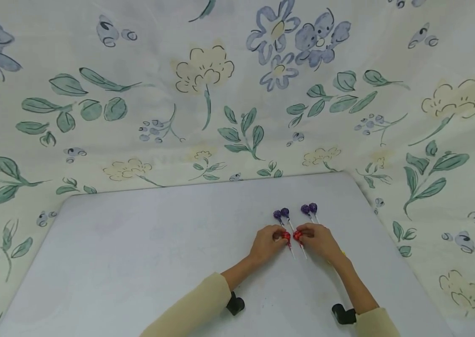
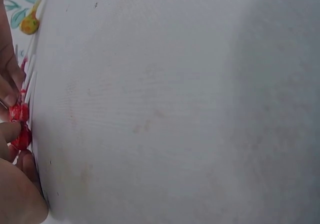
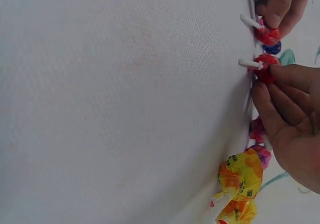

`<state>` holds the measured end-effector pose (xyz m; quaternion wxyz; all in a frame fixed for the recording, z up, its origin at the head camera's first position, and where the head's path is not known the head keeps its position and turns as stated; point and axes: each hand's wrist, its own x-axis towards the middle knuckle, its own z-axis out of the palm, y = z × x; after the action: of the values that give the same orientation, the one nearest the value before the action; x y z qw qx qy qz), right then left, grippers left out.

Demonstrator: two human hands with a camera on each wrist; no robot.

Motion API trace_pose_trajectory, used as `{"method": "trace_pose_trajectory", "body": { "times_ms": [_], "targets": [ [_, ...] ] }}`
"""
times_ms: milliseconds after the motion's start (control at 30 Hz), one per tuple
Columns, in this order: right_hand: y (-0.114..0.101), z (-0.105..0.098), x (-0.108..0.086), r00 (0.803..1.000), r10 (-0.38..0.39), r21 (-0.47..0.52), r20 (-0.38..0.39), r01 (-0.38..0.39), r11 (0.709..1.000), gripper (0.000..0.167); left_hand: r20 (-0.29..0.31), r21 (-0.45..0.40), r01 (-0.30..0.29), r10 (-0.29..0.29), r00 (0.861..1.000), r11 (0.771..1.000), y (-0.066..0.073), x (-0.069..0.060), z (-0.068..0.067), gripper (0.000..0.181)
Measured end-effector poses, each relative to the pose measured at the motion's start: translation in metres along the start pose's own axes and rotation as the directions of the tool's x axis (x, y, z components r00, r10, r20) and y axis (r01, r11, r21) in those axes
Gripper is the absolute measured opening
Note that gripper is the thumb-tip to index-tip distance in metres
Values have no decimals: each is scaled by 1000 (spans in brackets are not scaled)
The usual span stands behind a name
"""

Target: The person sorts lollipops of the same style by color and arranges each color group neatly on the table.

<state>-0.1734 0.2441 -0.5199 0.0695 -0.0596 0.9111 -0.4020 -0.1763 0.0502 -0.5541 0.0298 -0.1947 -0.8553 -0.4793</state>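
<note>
Near the right side of the white table, my left hand (image 1: 267, 244) pinches a red-wrapped lollipop (image 1: 286, 236) by its head. My right hand (image 1: 320, 241) pinches another red lollipop (image 1: 297, 236) just beside it. Both white sticks point toward the near edge. The right wrist view shows the two red heads (image 3: 266, 67) close together, with my left hand (image 3: 288, 6) above my right hand (image 3: 295, 116). At the left edge of the left wrist view the red heads (image 2: 21, 138) appear nearly touching, partly covered by fingers.
Beyond my hands lie two pairs of purple lollipops, one pair (image 1: 281, 214) at left and one (image 1: 309, 208) at right. Yellow-wrapped lollipops (image 3: 241, 175) and pink-purple wrappers (image 3: 258, 131) lie by my right hand. A floral cloth (image 1: 203, 103) hangs behind the white table (image 1: 144, 243).
</note>
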Motion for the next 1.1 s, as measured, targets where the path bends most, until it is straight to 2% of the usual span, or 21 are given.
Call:
{"method": "trace_pose_trajectory", "body": {
  "times_ms": [267, 1000, 1100],
  "targets": [
    [0, -1, 2, 1000, -20, -1, 8, 20, 1000, 21, 13, 0, 31, -31, 999, 1000, 4, 0, -1, 19],
    [-2, -2, 2, 1000, -6, -22, 16, 6, 1000, 22, 34, -32, 35, -34, 999, 999, 3, 0, -4, 24],
    [-2, -3, 2, 1000, -30, -28, 0, 30, 999, 22, 37, -40, 40, -39, 999, 998, 1, -1, -6, 26]
  ]
}}
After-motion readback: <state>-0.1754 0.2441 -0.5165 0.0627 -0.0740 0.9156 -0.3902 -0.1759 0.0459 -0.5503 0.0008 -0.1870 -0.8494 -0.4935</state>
